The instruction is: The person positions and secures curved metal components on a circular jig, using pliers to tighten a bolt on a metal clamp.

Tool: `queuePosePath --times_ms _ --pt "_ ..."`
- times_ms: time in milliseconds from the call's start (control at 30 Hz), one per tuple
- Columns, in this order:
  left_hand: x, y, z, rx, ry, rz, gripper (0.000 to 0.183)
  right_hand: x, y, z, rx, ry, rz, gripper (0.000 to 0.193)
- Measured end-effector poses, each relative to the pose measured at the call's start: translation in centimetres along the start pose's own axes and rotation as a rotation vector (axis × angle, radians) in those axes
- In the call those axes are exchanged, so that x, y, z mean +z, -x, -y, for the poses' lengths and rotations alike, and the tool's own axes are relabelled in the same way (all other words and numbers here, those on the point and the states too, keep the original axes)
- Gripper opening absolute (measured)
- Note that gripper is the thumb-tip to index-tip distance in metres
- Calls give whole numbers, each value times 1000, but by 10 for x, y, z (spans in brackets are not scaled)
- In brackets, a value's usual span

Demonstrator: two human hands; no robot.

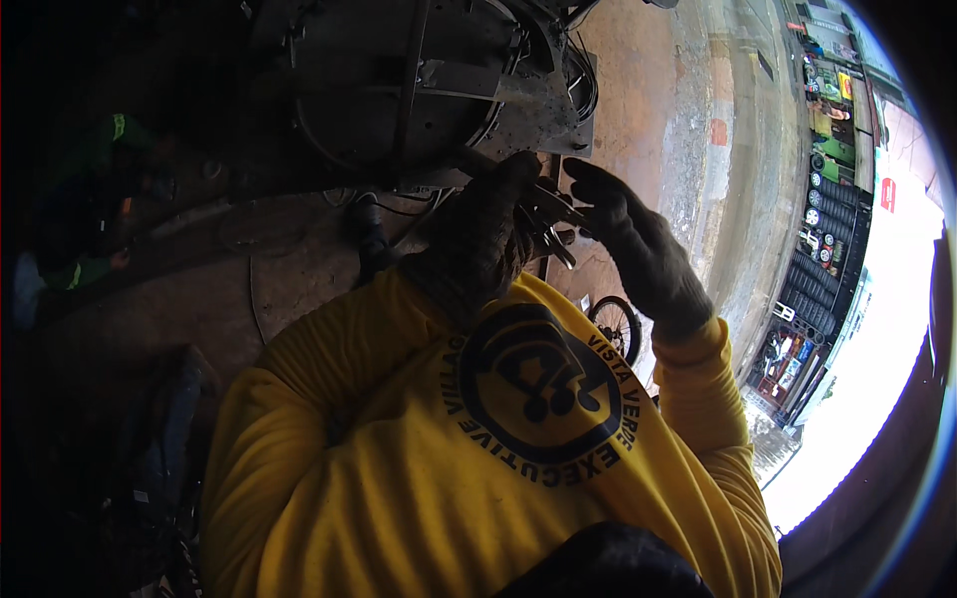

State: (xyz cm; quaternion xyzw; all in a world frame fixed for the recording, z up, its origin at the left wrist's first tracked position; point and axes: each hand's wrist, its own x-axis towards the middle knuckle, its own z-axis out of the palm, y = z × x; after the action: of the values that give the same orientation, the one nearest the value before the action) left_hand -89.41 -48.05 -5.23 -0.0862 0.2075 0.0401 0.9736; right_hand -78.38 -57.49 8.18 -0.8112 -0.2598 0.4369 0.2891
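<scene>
My left hand [483, 229], in a dark work glove, is raised in front of my chest with its fingers closed. A metal tool [558, 245] with shiny, plier-like handles juts from it toward my right hand; its exact kind is hard to make out. My right hand [638, 244], also gloved, is beside the tool with its fingers stretched out and apart. Its thumb side comes close to the tool, and I cannot tell whether they touch. Just beyond both hands stands a dark metal assembly [449, 78] with a large round part and a bar across it.
Cables [424, 204] lie on the brown floor near a shoe [369, 211]. A co-worker [95, 209] in dark clothes with bright green bands is at the left, in shadow. A bicycle wheel [615, 327] shows below my right hand. Across the road, tyres [817, 269] are stacked.
</scene>
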Motion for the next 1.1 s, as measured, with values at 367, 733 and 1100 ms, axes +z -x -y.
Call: queuePosePath --times_ms 367,733,1100 --pt "13 11 -8 -40 -46 -9 22 -6 -18 -19 374 -668 565 68" --pt "1 78 -74 429 -1958 -372 55 -13 -31 -21 494 -572 600 52" --pt "-34 22 -90 1437 -2234 -620 58 -19 -36 -32 203 -472 732 45"
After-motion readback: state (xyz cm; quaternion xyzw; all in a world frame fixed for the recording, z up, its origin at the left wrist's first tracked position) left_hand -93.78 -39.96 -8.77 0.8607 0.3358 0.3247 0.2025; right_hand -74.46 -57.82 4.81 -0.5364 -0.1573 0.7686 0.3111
